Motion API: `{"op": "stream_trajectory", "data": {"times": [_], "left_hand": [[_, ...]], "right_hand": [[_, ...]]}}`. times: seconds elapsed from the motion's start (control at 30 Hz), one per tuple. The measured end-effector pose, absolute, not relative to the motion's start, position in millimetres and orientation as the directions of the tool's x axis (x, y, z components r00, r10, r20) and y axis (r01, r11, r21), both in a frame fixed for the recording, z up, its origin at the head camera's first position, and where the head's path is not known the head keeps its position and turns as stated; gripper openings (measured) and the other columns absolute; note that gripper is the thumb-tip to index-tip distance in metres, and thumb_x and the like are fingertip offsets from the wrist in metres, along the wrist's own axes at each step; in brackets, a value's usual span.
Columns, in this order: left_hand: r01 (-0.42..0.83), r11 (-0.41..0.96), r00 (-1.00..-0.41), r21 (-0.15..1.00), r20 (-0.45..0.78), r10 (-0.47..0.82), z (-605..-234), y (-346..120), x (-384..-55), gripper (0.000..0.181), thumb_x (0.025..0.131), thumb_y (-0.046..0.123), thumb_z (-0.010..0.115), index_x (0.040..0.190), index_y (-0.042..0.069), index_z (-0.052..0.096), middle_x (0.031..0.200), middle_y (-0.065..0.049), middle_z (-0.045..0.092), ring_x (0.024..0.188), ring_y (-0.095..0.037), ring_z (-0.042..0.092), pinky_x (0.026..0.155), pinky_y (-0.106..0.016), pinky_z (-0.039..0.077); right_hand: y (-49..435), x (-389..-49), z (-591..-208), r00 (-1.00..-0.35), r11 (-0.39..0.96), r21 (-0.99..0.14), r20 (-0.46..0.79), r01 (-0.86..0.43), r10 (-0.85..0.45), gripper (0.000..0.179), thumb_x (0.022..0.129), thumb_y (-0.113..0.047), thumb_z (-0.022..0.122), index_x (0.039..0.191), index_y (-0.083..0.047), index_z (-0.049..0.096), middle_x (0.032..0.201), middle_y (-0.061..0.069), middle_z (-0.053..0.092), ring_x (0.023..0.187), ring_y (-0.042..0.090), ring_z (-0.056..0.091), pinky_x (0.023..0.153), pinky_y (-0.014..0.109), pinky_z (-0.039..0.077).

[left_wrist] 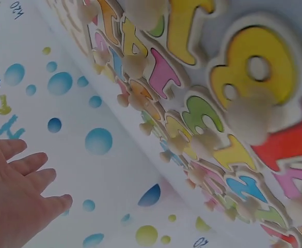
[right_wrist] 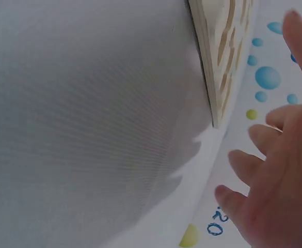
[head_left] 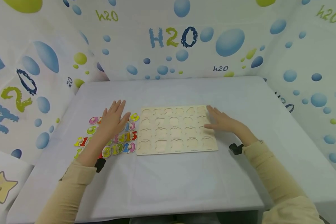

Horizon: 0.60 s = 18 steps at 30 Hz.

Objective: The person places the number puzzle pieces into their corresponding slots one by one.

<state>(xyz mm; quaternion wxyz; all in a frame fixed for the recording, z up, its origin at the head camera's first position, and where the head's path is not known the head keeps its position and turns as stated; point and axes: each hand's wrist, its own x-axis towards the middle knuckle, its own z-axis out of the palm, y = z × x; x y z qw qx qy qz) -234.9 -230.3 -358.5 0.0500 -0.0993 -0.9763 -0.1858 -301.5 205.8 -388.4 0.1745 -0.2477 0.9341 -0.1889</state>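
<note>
A pale wooden puzzle board with rows of cut-out recesses lies on the table, none of them filled. To its left, number puzzle pieces in bright colours are laid out in rows, partly hidden by my left hand. That hand is held over them, fingers straight, holding nothing. In the left wrist view the pieces show round wooden knobs. My right hand hovers at the board's right edge with fingers extended and nothing in it; the right wrist view shows the hand beside the board's corner.
A white cloth covers the table. White fabric walls printed with blue and green drops stand behind and at both sides. A black wrist strap piece shows at the right cuff, and another at the left.
</note>
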Motion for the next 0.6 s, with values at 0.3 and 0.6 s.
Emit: {"op": "stream_trajectory", "data": {"times": [0.3, 0.6], "left_hand": [[0.173, 0.9, -0.982, 0.401, 0.137, 0.128, -354.4, -245.3, -191.4, 0.063, 0.1, 0.04, 0.04, 0.148, 0.004, 0.021, 0.149, -0.022, 0.02, 0.137, -0.039, 0.014, 0.105, -0.059, 0.014], [0.079, 0.896, -0.997, 0.436, 0.042, 0.068, -364.4, -270.8, -159.4, 0.055, 0.098, 0.03, 0.051, 0.143, 0.003, 0.035, 0.141, -0.024, 0.036, 0.128, -0.043, 0.03, 0.098, -0.061, 0.028]], "right_hand": [[206.2, -292.7, -395.7, -0.729, 0.788, -0.437, -0.345, -0.433, -0.592, 0.116, 0.076, -0.053, 0.071, 0.146, 0.005, -0.001, 0.151, 0.024, -0.003, 0.137, 0.04, -0.003, 0.106, 0.058, 0.003], [213.3, -290.0, -409.2, -0.714, 0.755, -0.465, -0.309, -0.462, -0.628, 0.118, 0.071, -0.054, 0.074, 0.146, 0.006, 0.005, 0.151, 0.024, -0.003, 0.137, 0.041, -0.003, 0.105, 0.061, 0.003]]}}
